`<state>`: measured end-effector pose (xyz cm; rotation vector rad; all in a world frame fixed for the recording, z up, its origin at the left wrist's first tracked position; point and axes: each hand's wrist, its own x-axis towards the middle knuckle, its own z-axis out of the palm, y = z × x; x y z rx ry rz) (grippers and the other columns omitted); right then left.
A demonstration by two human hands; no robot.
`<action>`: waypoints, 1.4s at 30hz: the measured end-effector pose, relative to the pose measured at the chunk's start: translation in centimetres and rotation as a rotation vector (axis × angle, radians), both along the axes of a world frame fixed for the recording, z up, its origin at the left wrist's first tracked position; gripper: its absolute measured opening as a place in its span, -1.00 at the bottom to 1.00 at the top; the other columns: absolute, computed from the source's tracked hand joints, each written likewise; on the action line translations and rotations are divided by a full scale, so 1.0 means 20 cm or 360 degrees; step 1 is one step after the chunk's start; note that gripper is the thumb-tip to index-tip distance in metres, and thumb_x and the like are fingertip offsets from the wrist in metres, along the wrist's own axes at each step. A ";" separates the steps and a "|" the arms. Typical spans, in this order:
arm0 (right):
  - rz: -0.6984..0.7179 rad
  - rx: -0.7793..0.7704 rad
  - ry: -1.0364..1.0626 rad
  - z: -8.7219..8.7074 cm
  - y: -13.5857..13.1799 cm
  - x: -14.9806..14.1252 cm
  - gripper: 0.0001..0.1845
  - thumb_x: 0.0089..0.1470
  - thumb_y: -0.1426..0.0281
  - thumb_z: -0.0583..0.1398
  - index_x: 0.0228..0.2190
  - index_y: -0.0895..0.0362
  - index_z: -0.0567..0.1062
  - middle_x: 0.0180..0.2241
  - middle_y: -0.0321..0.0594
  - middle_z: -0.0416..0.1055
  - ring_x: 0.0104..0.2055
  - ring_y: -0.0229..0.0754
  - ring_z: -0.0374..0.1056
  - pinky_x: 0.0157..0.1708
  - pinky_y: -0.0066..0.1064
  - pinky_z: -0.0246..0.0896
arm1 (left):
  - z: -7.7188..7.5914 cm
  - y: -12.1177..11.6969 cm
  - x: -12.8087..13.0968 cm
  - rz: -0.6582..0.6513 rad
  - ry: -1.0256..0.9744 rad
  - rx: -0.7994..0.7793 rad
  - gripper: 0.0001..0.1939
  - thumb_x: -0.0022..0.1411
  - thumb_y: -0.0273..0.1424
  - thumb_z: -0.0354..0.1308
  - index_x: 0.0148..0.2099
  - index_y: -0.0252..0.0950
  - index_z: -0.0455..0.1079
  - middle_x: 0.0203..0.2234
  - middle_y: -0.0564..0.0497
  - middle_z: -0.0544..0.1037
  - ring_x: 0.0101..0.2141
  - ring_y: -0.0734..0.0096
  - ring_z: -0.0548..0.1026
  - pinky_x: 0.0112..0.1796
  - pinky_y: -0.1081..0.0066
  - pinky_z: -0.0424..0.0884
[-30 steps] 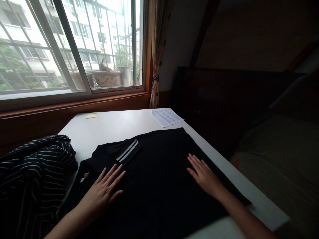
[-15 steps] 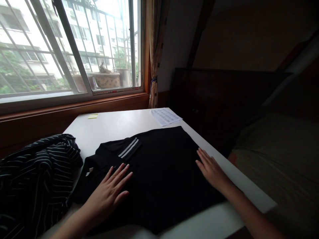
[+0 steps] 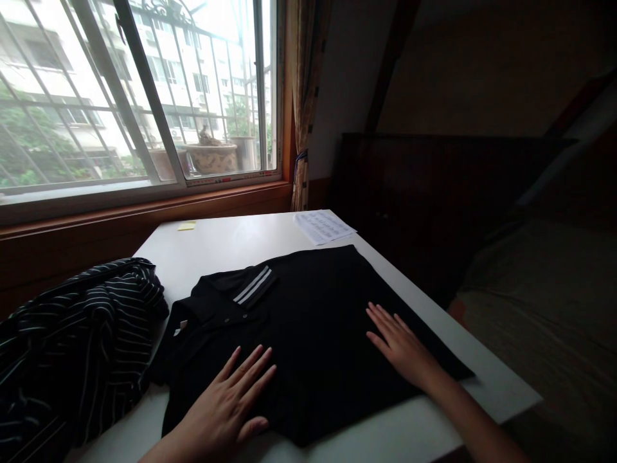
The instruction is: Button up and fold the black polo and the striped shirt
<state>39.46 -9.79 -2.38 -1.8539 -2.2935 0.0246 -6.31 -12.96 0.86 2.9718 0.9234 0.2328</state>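
A black polo shirt (image 3: 318,321) lies spread flat on the white table (image 3: 231,238), its collar toward the left and its hem toward the right. Two pale stripes mark the cuff of its far sleeve, and small buttons show below the collar. My left hand (image 3: 231,399) rests palm down on the near side of the shirt, below the buttons, fingers spread. Flat on the shirt's lower body, nearer the hem, lies my right hand (image 3: 398,347), its fingers stretched out. Neither hand grips the cloth.
A heap of black cloth with white stripes (image 3: 91,347) sits at the table's left. Printed sheets (image 3: 325,227) and a yellow sticky note (image 3: 186,226) lie toward the far edge. Beyond are a barred window (image 3: 212,96) and a tied curtain (image 3: 301,116).
My left hand has slid toward me and slightly right, uncovering the buttons. My right hand has moved a little left and nearer, off the shirt's far edge.
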 end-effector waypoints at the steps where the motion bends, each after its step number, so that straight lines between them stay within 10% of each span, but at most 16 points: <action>1: -0.0070 0.0027 -0.0025 -0.02 0.00 0.09 -0.31 0.30 0.04 -0.10 0.35 0.02 -0.01 0.37 -0.18 -0.06 0.40 -0.05 -0.12 0.33 0.01 -0.17 | 0.00 -0.01 0.00 0.0000 -0.0004 -0.0001 -0.26 0.40 0.00 -0.10 0.45 -0.11 -0.29 0.38 -0.04 -0.07 0.33 0.06 0.05 0.28 -0.01 0.02; 7: -0.0401 0.0123 -0.0170 -0.14 -0.02 0.46 -0.33 0.27 0.09 -0.17 0.33 0.02 0.06 0.36 -0.20 -0.01 0.39 -0.02 -0.07 0.26 0.04 0.01 | -0.01 -0.04 -0.03 -0.0021 0.0018 -0.0002 -0.21 0.37 0.05 -0.08 0.45 -0.10 -0.29 0.37 -0.05 -0.07 0.33 0.05 0.05 0.29 0.00 -0.01; 12: -0.0417 0.0222 -0.0243 -0.10 -0.01 0.41 -0.31 0.25 0.10 -0.16 0.31 0.09 0.11 0.36 -0.16 -0.01 0.39 0.04 -0.09 0.27 0.10 -0.07 | 0.02 -0.02 -0.13 -0.0028 0.0072 -0.0042 -0.24 0.38 0.02 -0.07 0.45 -0.08 -0.28 0.37 -0.01 -0.04 0.32 0.11 0.07 0.30 0.02 -0.02; 23: 0.0508 -0.0019 0.0283 0.18 0.01 -0.87 -0.34 0.35 0.09 -0.12 0.35 0.10 -0.05 0.39 -0.11 -0.17 0.41 -0.03 -0.16 0.33 0.03 -0.18 | -0.08 0.12 -0.37 0.0260 0.0063 0.0123 -0.36 0.43 -0.11 -0.05 0.43 0.00 -0.19 0.36 0.09 0.02 0.33 0.19 0.07 0.29 0.09 0.05; 27: 0.0743 -0.0155 0.0249 0.16 -0.04 -1.07 -0.31 0.33 0.05 -0.09 0.35 0.10 -0.03 0.39 -0.15 -0.16 0.42 -0.02 -0.23 0.36 0.06 -0.32 | -0.09 0.11 -0.36 0.0269 0.0131 0.0173 -0.36 0.44 -0.11 -0.07 0.44 -0.03 -0.22 0.37 0.09 -0.02 0.33 0.19 0.05 0.28 0.09 0.06; 33: 0.0501 -0.0118 0.0117 0.10 0.01 -0.76 -0.31 0.33 0.04 -0.10 0.35 0.04 -0.05 0.39 -0.20 -0.17 0.42 -0.05 -0.21 0.36 0.01 -0.31 | -0.09 0.11 -0.36 0.0245 0.0072 0.0269 -0.36 0.44 -0.12 -0.05 0.43 -0.06 -0.17 0.37 0.09 0.02 0.33 0.23 0.08 0.30 0.16 0.01; 42: -0.0212 0.0046 -0.0072 -0.08 0.02 0.22 -0.26 0.28 -0.01 -0.12 0.35 0.08 0.00 0.38 -0.16 -0.09 0.40 -0.03 -0.14 0.33 -0.02 -0.16 | -0.10 0.11 -0.37 0.0237 0.0116 0.0337 -0.37 0.44 -0.13 -0.06 0.43 -0.08 -0.15 0.36 0.07 0.03 0.32 0.22 0.08 0.29 0.14 0.05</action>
